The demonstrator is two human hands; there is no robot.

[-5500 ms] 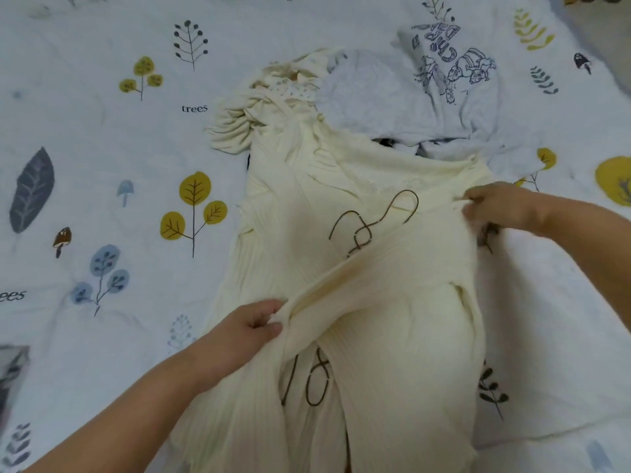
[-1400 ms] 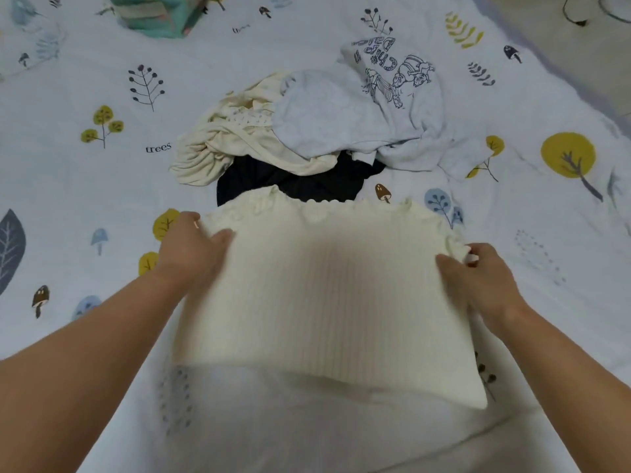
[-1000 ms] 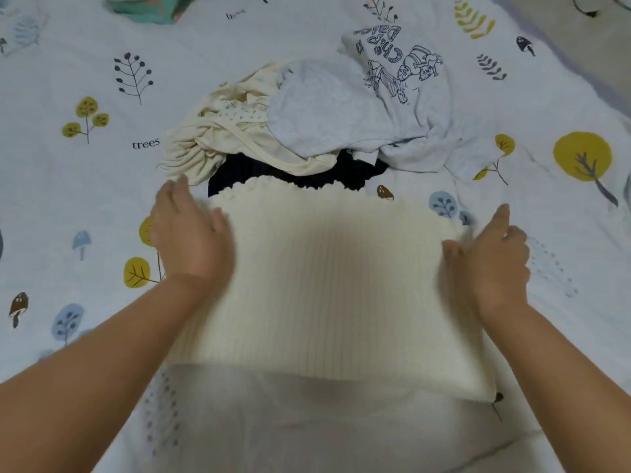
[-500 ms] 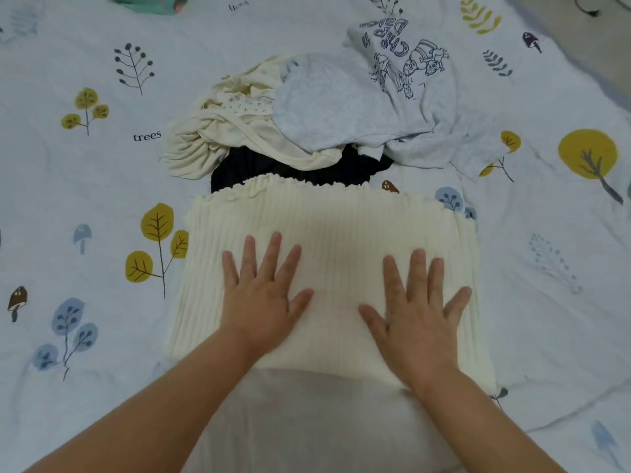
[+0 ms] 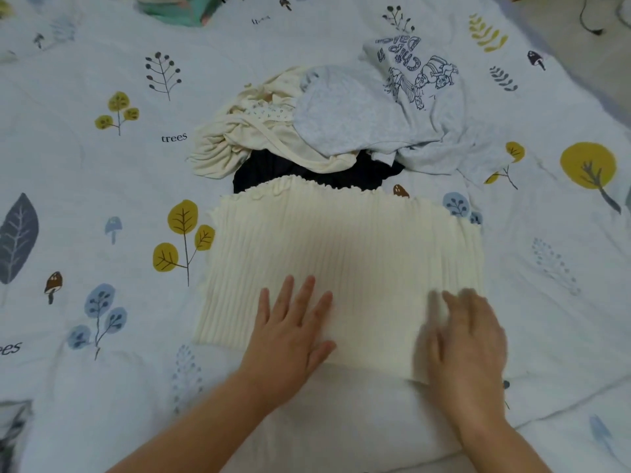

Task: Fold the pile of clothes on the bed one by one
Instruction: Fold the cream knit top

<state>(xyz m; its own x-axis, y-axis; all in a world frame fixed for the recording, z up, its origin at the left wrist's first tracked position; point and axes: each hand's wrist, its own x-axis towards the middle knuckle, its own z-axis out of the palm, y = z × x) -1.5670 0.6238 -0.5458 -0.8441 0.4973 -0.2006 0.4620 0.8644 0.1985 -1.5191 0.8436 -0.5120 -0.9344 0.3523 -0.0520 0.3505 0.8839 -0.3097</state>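
A big bed [image 5: 85, 80] fills almost the whole view. Its cover is pale blue-white, with little trees, leaves and mushrooms drawn on it, and the word "trees" in small letters. At the top right corner there is a strip of bare floor [image 5: 580, 25] with a dark cord on it.

In the middle of the bed lies a cream ribbed top [image 5: 341, 254]. It is folded into a wide, flat shape. Its far edge is wavy and frilly, and that edge lies over a bit of a dark cloth.

Just behind the cream ribbed top sits the pile of clothes [image 5: 334, 131], all bunched up. The biggest thing in it is a light grey shirt [image 5: 426, 107] with a cartoon and letters drawn on it, upside down from here. To the left of it is a crumpled cream garment [image 5: 232, 145] with a small spotty bit showing on top. Under both of them is the dark cloth [image 5: 273, 169], which pokes out at the front.

The left hand [image 5: 290, 332] lies flat on the near edge of the folded top. Its fingers are straight and spread a little, pressing down on the cloth. The right hand [image 5: 467, 339] rests on the near right corner of the top. It is blurry, so I cannot tell for sure how its fingers lie, but they look mostly straight and close together, holding nothing.

At the very top edge, a small green and pink thing [image 5: 177, 8] peeks in.
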